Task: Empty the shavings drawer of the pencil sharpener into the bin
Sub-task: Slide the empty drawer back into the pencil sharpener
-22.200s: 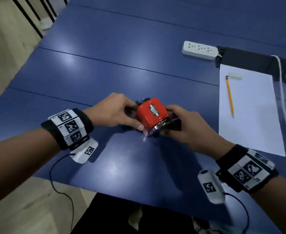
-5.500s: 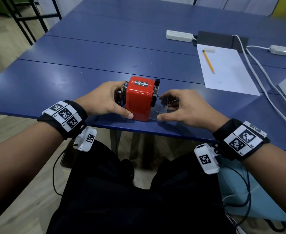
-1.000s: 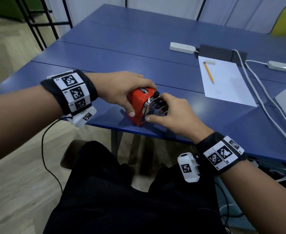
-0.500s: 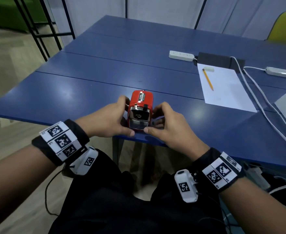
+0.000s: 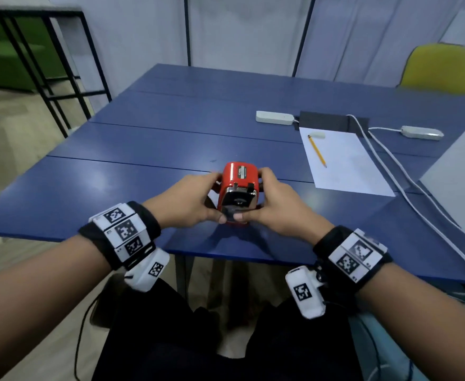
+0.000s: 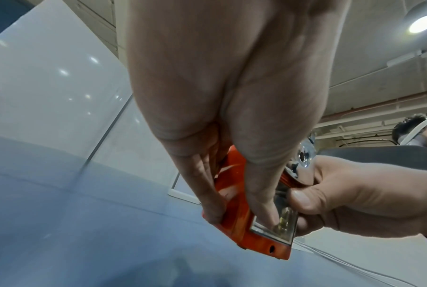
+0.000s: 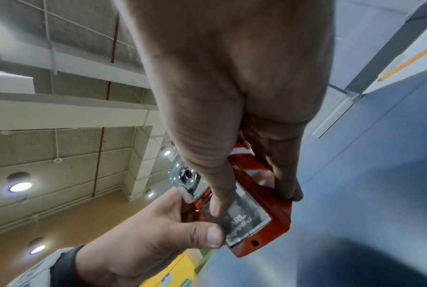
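Note:
A red pencil sharpener [image 5: 238, 180] with a chrome front plate stands on the blue table [image 5: 143, 171] near its front edge, its face toward me. My left hand [image 5: 187, 200] grips its left side and my right hand [image 5: 270, 202] grips its right side. Both thumbs press on the clear shavings drawer [image 5: 232, 214] low in the front. The left wrist view shows the sharpener [image 6: 234, 202] tilted, the drawer [image 6: 281, 221] sitting in its slot. The right wrist view shows the drawer [image 7: 246, 219] with printed lettering, inside the red body [image 7: 264, 174]. No bin is in view.
A white sheet [image 5: 341, 163] with a yellow pencil [image 5: 317, 150] and an eraser [image 5: 318, 135] lies at the right. Behind it are a white power strip [image 5: 274, 117], a black pad [image 5: 333, 121] and white cables [image 5: 407, 185]. A yellow chair [image 5: 440, 68] stands beyond the table.
The sharpener has been turned so its chrome front faces me and now stands a little farther in on the table. Both hands have shifted to its sides, thumbs on the drawer.

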